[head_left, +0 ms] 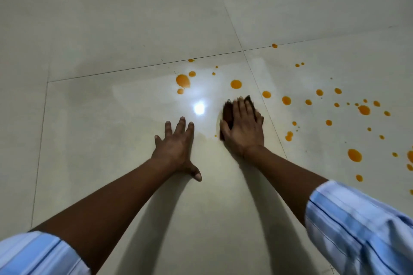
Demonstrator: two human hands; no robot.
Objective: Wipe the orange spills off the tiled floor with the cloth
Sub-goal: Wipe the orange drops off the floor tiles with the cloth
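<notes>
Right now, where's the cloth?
Head view, just right of centre: the dark cloth lies on the tiled floor under the right hand, with the left hand flat on the tile to its left.

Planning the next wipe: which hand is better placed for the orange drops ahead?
Right. The right hand presses the dark brown cloth flat, with a round orange drop just beyond it. The left hand rests bare on the pale tiled floor.

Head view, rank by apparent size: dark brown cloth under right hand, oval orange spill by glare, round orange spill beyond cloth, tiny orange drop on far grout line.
1. dark brown cloth, mostly hidden by right hand
2. oval orange spill
3. round orange spill
4. tiny orange drop, farthest, size unsure
</notes>
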